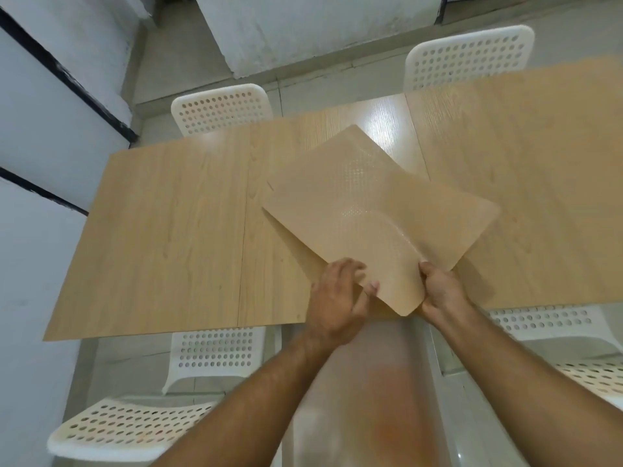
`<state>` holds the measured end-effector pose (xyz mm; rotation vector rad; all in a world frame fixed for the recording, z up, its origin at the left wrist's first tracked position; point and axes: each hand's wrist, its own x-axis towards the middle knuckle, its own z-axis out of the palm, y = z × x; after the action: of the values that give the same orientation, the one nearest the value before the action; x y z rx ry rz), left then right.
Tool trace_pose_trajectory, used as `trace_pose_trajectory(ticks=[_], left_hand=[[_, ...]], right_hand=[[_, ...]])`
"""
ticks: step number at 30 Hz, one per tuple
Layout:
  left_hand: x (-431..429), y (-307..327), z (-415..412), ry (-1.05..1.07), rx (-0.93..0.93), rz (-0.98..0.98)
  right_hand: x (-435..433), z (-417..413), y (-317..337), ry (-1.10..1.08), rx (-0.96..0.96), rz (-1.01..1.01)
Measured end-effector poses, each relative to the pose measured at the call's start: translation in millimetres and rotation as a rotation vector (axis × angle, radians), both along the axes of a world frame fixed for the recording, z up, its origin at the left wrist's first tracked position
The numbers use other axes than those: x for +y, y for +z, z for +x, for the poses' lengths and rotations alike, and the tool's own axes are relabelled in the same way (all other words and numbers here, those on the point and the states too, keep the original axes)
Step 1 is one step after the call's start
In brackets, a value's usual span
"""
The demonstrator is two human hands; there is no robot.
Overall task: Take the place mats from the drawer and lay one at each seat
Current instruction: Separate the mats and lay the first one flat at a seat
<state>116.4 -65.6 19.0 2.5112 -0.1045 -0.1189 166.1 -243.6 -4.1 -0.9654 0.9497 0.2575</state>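
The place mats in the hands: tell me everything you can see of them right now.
The place mats are thin, flexible tan sheets with rounded corners and a fine dotted texture that catches the light. At least two lie stacked, a lower edge peeking out at the left. They sit skewed, buckled and partly lifted over the wooden table. The left hand and right hand pinch the near corner.

You see tan place mats (371, 203) with a dotted texture, a light wood-grain counter (168, 230), and white hole-patterned chairs (219, 107).
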Motion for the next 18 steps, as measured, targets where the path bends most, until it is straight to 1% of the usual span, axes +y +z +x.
trace_pose_trajectory(ticks=[4,6,8,12,14,16,18], left_hand=[[27,-2,39,0.222,0.275,0.109],[44,2,59,0.321,0.313,0.153],[64,13,75,0.440,0.312,0.140],[111,34,89,0.713,0.344,0.058],[131,40,89,0.824,0.351,-0.040],[149,44,87,0.883,0.338,-0.186],[162,46,86,0.875,0.306,-0.307]], right_hand=[[-10,-6,11,0.012,-0.069,0.007],[-20,-10,15,0.061,-0.093,0.014],[-30,-14,20,0.132,-0.120,0.040],[-52,-22,34,0.262,-0.162,0.102],[-62,-26,41,0.315,-0.157,0.135],[-66,-29,46,0.363,-0.155,0.141],[-67,-32,49,0.408,-0.155,0.128]])
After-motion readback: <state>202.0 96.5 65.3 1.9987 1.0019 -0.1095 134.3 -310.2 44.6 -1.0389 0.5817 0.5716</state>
